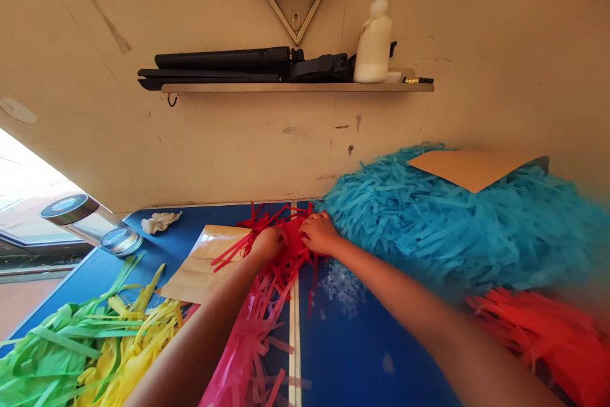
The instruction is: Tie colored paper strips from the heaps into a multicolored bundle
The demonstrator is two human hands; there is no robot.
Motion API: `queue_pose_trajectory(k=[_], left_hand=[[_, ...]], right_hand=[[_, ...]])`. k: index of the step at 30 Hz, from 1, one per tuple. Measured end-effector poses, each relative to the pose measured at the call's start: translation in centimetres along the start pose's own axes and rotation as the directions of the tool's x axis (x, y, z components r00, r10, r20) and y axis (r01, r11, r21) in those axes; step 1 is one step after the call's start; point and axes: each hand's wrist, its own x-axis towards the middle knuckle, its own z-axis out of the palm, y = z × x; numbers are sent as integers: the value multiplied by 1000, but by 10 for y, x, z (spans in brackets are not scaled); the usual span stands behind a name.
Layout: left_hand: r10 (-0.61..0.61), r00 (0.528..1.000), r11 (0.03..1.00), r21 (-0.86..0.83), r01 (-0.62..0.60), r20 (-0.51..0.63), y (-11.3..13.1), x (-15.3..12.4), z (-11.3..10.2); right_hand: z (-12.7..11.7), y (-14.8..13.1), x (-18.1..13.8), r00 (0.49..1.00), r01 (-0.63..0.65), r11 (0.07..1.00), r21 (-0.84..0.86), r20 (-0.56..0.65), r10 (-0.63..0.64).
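Observation:
Red fringed paper (291,243) lies at the back of the table, its thin strips spreading to both sides. My left hand (269,244) is closed on its left part, fingers curled. On the right edge, my right hand (320,233) has bent fingers gripping the same paper. Pink fringed paper (238,337) stretches from there towards me, partly behind my left forearm. A brown paper sheet (195,267) lies left of my left hand, with a few red strips over it. Small see-through pieces (344,285) are heaped just below my right wrist.
A big blue fringe pile (457,229) carries an orange-brown sheet (476,167). Red fringe (548,343) lies front right; green (47,350) and yellow fringe (136,337) front left. A glass bottle (98,226) leans at left. Above, a shelf (295,87) holds a white squeeze bottle (374,42).

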Motion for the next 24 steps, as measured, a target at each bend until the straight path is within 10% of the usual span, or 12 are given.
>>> queue_pose_trajectory(k=[6,11,21,24], left_hand=[[5,976,999,-40,-15,-220,-4,-5,-35],[33,937,998,-39,-50,-348,6,-15,-56],[-106,793,994,-83,71,-600,40,-87,-46],[-46,842,985,-164,-52,-538,60,-100,-41]], right_hand=[[-18,-10,-8,961,-137,987,87,-231,154],[-28,-26,2,989,-50,992,116,-136,66],[-78,-25,40,949,-261,960,99,-156,274],[-108,-34,47,952,-221,972,79,-200,233]])
